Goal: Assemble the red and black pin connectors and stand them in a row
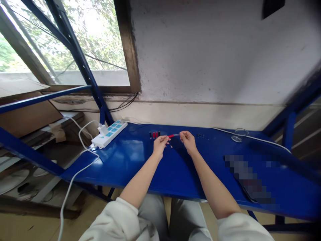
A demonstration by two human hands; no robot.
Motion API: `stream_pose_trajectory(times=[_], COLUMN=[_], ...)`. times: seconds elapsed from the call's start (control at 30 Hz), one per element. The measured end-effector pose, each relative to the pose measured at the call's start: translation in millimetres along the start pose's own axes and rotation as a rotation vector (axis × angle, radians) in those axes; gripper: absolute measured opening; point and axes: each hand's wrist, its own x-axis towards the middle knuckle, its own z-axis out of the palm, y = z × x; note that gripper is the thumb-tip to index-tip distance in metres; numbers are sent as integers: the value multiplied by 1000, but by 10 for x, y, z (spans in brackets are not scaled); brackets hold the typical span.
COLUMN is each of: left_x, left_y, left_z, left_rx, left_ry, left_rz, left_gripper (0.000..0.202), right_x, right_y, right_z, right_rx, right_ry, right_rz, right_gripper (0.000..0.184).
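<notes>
Above the blue table, both my hands are closed on a slim stick with a red part on the left and a thin pale shaft on the right. Its exact kind cannot be made out. My left hand pinches the red part, and my right hand pinches the shaft's far end, where the fingertips hide the tip. Just left of my left hand stand several small red and black cylinders. A tiny copper-coloured piece is below the stick. Several tiny dark parts lie right of my right hand.
On the blue table, a white power strip with a plug and cables is at the left. A clear glass is at the back right, near a white cable. A dark, blurred-out flat item lies front right. Blue frame posts rise at the side.
</notes>
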Motion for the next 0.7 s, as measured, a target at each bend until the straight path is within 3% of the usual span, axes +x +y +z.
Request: stream_pose_trajectory(times=[0.2, 0.37, 0.57, 0.7], left_x=[-20, -18, -8, -20], left_y=[12, 20, 76, 94], left_z=[21, 22, 5, 6], left_rx=[-11, 2, 49, 104], left_ry=[-108, -78, -37, -43], left_rz=[-16, 21, 163, 224], left_gripper=[29, 29, 29, 29], right_x=[-36, -48, -41, -39], right_y=[-71, -102, -108, -178], right_z=[52, 55, 62, 93], right_rx=[3, -32, -130, -328], right_ry=[-154, -238, -362, -424], right_rz=[38, 70, -10, -106], right_gripper=[30, 30, 27, 18])
